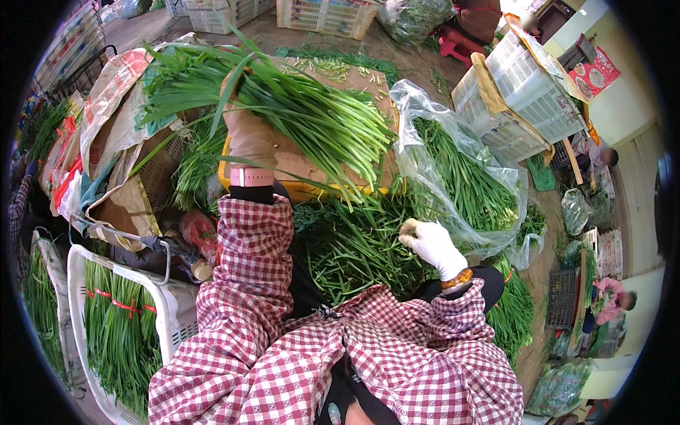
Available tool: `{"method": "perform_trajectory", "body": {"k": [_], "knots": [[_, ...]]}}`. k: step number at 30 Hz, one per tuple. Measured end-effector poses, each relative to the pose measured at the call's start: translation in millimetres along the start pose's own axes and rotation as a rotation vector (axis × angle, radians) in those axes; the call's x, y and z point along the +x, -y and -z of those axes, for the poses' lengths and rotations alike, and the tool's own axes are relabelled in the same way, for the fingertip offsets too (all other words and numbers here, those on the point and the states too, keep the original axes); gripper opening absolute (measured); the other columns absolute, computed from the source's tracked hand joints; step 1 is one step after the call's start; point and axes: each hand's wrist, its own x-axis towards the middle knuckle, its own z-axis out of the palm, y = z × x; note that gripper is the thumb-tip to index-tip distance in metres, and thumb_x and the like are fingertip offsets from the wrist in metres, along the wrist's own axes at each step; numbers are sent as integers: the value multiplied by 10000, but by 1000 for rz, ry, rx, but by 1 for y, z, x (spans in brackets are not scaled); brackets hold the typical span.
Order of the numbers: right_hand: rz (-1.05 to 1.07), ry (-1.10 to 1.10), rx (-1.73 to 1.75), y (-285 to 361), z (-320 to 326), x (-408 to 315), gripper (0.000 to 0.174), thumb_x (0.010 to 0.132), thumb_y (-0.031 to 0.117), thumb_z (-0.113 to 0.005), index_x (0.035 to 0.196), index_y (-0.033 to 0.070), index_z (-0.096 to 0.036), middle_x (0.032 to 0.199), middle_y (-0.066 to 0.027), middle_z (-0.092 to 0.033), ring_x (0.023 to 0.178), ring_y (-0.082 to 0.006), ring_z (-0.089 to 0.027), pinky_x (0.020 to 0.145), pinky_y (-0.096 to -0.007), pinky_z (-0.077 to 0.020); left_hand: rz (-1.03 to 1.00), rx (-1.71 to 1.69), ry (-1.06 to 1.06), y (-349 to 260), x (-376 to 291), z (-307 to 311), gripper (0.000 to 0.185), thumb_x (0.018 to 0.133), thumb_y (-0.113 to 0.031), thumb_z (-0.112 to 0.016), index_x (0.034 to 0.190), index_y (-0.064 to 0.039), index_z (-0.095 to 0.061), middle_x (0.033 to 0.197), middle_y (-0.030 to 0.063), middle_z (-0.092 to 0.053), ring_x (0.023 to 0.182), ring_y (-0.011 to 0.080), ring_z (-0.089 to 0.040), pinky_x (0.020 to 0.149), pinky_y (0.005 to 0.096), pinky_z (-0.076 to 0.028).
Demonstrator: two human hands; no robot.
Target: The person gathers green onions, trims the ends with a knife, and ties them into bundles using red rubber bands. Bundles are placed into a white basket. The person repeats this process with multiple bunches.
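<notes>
My left hand (239,95), in a thin glove with a pink watch strap at its wrist, grips a large bunch of green garlic chives (313,117) over a wooden board with a yellow edge (297,154). The pale stem ends point right. My right hand (422,239), in a white glove, is above loose green leaves (350,255) before my lap, its fingers curled; whether they pinch anything is not clear. Beside it, on the right, more chives (467,175) lie in a clear plastic bag (406,133). Cut stem bits (329,69) are scattered on the board's far part.
A white plastic crate (77,297) at left holds chive bundles tied with red bands (125,305). Woven sacks (114,106) stand behind it. More chives (512,313) lie by my right knee. Stacked white crates (536,79) are at upper right; people sit farther off, one in pink (608,300).
</notes>
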Motion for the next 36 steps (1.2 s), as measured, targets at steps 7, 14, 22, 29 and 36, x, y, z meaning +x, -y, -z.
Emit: {"method": "perform_trajectory", "body": {"k": [7,14,22,29,36], "knots": [[405,-542,178,77,47,57,476,842,267,-785,1294,169,-671,691,-48,-631,609,-149,-608,621,-324,-513,182,-41,-2,32,-20,-34,229,935,-290,-650,1009,-77,-689,935,27,-689,853,172,-643,818,328,-531],[432,-104,583,49,35,68,118,1018,125,-569,1007,13,-605,750,-29,-630,598,-69,-556,560,-229,-463,156,1,2,30,-15,-43,232,931,-276,-642,973,-53,-692,882,29,-685,795,167,-632,768,315,-528],[143,-181,781,-8,36,4,669,923,298,-705,1502,90,-441,1055,-65,-682,689,-95,-561,665,-242,-509,-215,406,100,45,8,-40,224,966,-186,-615,1063,10,-666,953,90,-696,866,186,-665,784,316,-554],[290,-210,83,19,4,40,239,1008,198,-511,1032,40,-690,870,-136,-729,702,-316,-701,647,-399,-545,16,45,-102,56,14,-72,140,922,-114,-644,990,9,-648,892,120,-693,759,222,-676,680,330,-564],[-139,-8,-438,-38,-2,-20,565,816,438,-750,1269,116,-649,984,-117,-750,957,-284,-719,825,-390,-559,-1,46,-122,62,31,-79,190,944,-142,-649,1035,24,-655,930,123,-696,802,240,-677,734,356,-571]]}}
